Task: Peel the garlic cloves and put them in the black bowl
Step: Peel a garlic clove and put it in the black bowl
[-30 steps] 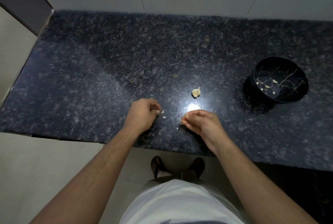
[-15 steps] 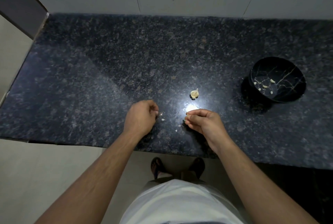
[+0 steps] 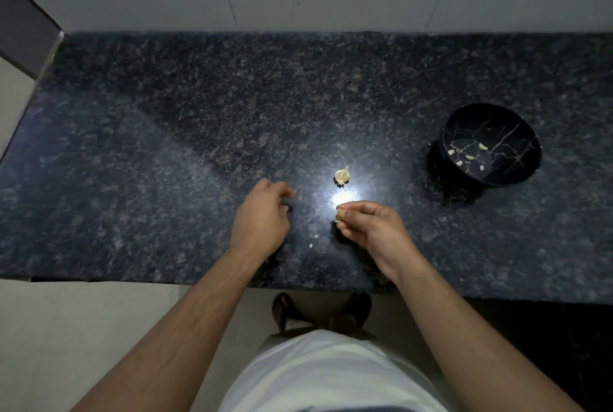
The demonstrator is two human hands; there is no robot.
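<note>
left hand [image 3: 262,220] dropped peel scrap, fingers [image 3: 286,193] loosened

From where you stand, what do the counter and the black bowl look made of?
The counter looks like polished granite: dark, speckled grey and brown, with a bright glare of light on it. The bowl is glossy black with thin gold veins, a marble-look finish; it could be ceramic or melamine, the picture does not settle which.
</note>
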